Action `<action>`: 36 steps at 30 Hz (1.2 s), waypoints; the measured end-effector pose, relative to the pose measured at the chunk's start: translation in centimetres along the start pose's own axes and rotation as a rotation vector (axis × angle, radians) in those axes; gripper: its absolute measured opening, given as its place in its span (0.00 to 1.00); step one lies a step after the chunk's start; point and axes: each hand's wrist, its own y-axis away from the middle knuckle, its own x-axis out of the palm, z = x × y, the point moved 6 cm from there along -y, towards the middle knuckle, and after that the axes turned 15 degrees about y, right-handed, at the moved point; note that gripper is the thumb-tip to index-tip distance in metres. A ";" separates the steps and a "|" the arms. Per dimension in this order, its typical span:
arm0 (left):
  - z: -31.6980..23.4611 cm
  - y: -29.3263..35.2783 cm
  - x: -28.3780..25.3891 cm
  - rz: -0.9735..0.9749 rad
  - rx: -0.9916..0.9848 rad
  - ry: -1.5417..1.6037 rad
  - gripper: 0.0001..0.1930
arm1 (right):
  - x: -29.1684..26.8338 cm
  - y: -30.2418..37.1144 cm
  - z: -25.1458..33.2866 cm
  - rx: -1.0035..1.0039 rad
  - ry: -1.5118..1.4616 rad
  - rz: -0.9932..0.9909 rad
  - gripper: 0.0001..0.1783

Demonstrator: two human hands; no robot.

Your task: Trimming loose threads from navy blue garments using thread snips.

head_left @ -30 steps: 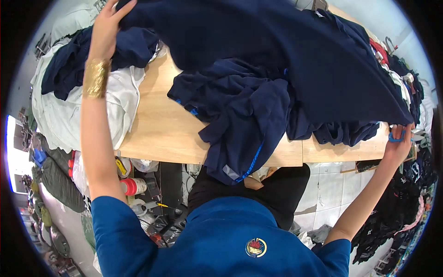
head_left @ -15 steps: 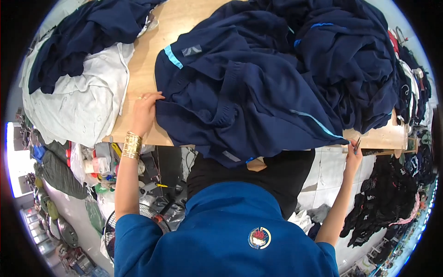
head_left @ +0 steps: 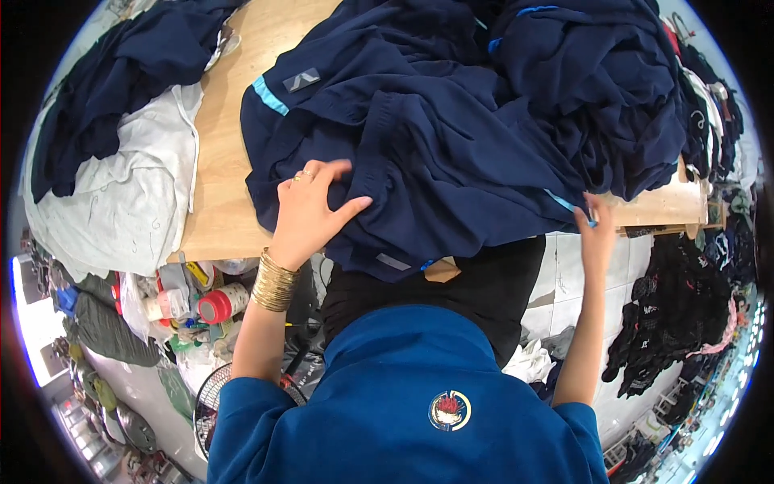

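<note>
A navy garment (head_left: 468, 169) with a gathered elastic band (head_left: 379, 137), light blue strips and a grey patch lies rumpled on the wooden table, its near edge hanging toward my lap. Over its left part, beside the elastic band, my left hand (head_left: 310, 214) is open, thumb and fingers apart. My right hand (head_left: 595, 230) closes on the garment's right corner, where a light blue strip (head_left: 559, 200) ends. Its fingers are slightly blurred, and the small metal snips seen there earlier cannot be made out.
More navy cloth (head_left: 597, 89) is heaped at the far right of the table (head_left: 222, 161). On the left lie a whitish cloth (head_left: 145, 194) and another navy piece (head_left: 121, 73). Below are a red-lidded container (head_left: 219, 306), a wire-guarded fan (head_left: 211, 403) and black garments (head_left: 673, 315).
My left hand has left the garment's left edge and moved right over the cloth, fingers spreading. My right hand has shifted slightly left and up in view. The table scene has shifted left.
</note>
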 end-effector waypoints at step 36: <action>-1.1 0.3 -1.2 0.051 0.003 0.192 0.25 | 3.7 4.8 23.1 -0.357 -0.289 0.305 0.44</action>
